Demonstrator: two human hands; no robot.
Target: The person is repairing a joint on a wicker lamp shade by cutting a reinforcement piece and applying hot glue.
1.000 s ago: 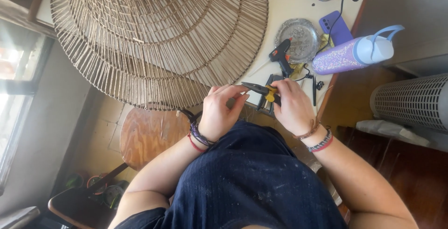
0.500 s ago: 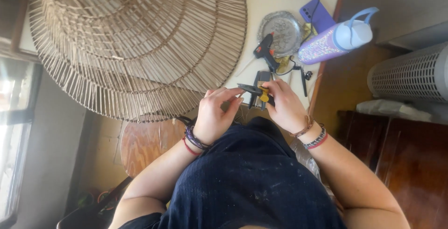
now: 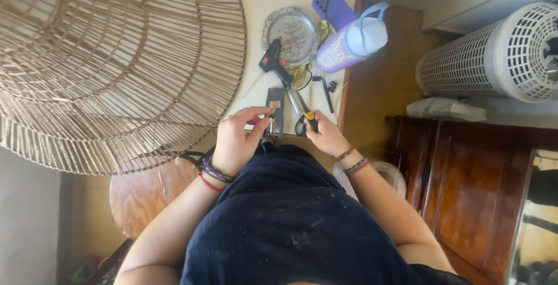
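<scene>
Wicker shade [image 3: 116,64]; edges cut off

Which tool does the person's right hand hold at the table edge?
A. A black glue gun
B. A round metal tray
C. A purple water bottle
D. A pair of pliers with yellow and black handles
D: the right hand is closed around the pliers, while the glue gun, the bottle and the tray lie untouched further up on the table.

Dark navy top, beaded bracelets
</scene>
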